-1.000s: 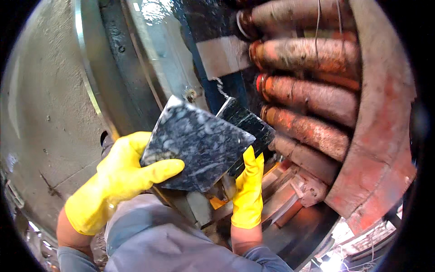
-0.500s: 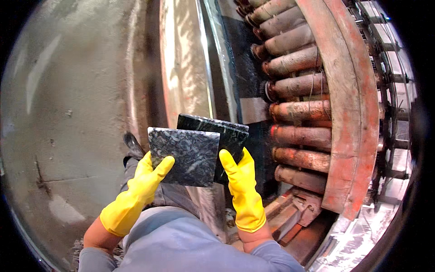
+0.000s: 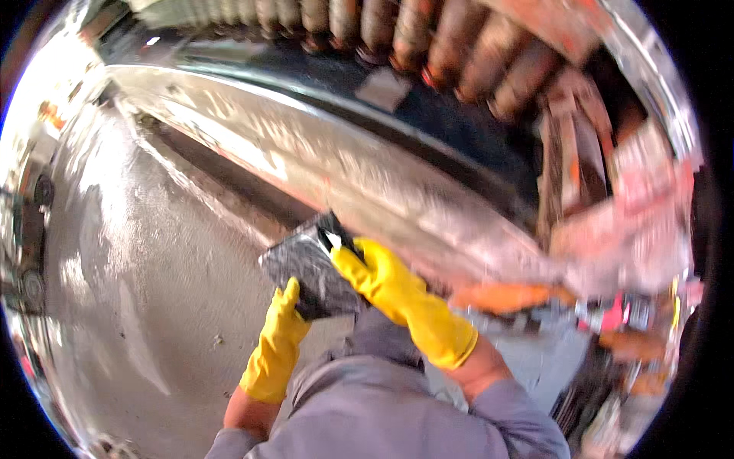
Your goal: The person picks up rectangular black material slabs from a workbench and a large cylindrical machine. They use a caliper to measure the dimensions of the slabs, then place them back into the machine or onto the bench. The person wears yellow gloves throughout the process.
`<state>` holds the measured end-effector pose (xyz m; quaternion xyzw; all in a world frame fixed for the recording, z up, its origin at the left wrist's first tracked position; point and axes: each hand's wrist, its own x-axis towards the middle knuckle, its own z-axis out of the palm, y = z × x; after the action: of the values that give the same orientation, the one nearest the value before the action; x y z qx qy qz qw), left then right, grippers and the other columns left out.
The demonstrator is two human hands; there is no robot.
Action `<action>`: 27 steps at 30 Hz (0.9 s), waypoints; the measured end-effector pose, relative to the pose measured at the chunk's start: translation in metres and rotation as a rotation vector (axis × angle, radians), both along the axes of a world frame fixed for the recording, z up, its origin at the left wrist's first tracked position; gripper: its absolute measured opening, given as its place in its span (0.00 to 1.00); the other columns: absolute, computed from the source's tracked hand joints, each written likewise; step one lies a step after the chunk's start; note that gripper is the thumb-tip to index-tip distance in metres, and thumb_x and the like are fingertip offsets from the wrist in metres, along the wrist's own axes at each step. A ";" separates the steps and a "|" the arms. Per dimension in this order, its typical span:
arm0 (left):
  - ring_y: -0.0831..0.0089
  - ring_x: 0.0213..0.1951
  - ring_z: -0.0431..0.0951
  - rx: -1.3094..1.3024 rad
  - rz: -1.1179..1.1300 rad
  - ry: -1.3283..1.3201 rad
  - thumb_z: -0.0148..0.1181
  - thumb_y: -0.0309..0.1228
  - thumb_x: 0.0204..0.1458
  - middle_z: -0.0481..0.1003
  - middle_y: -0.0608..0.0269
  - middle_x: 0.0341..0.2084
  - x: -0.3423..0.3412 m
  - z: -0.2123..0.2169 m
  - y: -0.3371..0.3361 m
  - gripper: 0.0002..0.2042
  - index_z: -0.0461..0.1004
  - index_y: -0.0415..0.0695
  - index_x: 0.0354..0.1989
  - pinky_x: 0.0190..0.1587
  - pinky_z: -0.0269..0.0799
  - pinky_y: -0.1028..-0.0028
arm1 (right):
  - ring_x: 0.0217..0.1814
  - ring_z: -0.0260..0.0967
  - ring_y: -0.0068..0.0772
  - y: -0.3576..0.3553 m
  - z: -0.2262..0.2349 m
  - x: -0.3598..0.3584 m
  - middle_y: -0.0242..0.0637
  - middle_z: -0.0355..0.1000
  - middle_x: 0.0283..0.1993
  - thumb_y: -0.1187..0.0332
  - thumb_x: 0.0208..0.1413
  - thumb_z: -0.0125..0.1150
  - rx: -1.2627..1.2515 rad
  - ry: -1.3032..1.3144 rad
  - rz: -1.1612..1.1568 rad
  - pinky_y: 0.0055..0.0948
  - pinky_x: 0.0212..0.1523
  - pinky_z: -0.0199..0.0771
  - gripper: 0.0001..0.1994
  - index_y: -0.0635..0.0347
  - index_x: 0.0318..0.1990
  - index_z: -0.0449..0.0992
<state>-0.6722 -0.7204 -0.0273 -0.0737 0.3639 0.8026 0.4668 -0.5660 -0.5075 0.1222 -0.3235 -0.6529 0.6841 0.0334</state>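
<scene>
I hold a dark speckled stone slab (image 3: 310, 268) in front of my chest, a little left of the picture's centre. The picture is smeared with motion, so fine detail is lost. My left hand (image 3: 281, 325), in a yellow rubber glove, sits at the slab's six o'clock edge, its fingers pressed up against the underside and lower rim. My right hand (image 3: 375, 275), gloved the same, closes over the slab's three o'clock edge, with the thumb on the top face near a bright glint at the upper corner. Both hands are gripping the slab; it tilts, its far corner pointing toward eleven o'clock. Whether there is a second piece behind it I cannot tell.

Below the slab, from seven to nine o'clock, lies the wet grey concrete floor (image 3: 153, 306). A long shiny metal rail (image 3: 321, 164) crosses from ten o'clock toward three o'clock just beyond my right hand. Past it, at twelve to one o'clock, runs a row of rusty reddish rollers (image 3: 428, 46). My grey sleeves (image 3: 397, 413) fill the six o'clock edge.
</scene>
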 end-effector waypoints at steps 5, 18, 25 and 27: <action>0.53 0.67 0.73 0.225 -0.367 -0.368 0.64 0.55 0.61 0.74 0.56 0.66 0.068 0.038 -0.007 0.36 0.67 0.47 0.72 0.69 0.70 0.49 | 0.55 0.77 0.33 -0.046 0.022 0.100 0.46 0.81 0.53 0.55 0.72 0.58 0.084 0.158 -0.084 0.34 0.55 0.75 0.24 0.68 0.62 0.74; 0.56 0.68 0.71 0.304 -0.927 -0.307 0.70 0.54 0.57 0.71 0.57 0.69 0.197 0.069 0.039 0.40 0.65 0.47 0.74 0.73 0.64 0.50 | 0.26 0.71 0.39 -0.118 0.061 0.281 0.52 0.75 0.29 0.65 0.66 0.64 0.659 -0.005 -0.647 0.37 0.30 0.70 0.11 0.67 0.44 0.77; 0.57 0.68 0.71 0.329 -1.167 -0.292 0.69 0.56 0.56 0.71 0.58 0.69 0.342 0.094 0.098 0.41 0.65 0.47 0.73 0.74 0.62 0.51 | 0.33 0.78 0.48 -0.106 0.075 0.428 0.55 0.79 0.36 0.66 0.64 0.65 0.919 -0.120 -0.823 0.38 0.36 0.77 0.14 0.65 0.52 0.79; 0.57 0.69 0.71 0.294 -1.184 -0.272 0.69 0.56 0.55 0.71 0.58 0.69 0.387 0.090 0.116 0.41 0.65 0.47 0.73 0.74 0.62 0.50 | 0.37 0.80 0.44 -0.100 0.073 0.469 0.53 0.80 0.40 0.66 0.65 0.65 0.899 -0.191 -0.847 0.36 0.41 0.78 0.17 0.65 0.57 0.78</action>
<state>-0.2856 -0.6040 0.0623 0.1040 0.1662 0.4327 0.8800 -0.0967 -0.6070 0.1947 -0.5684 -0.6920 0.2377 0.3763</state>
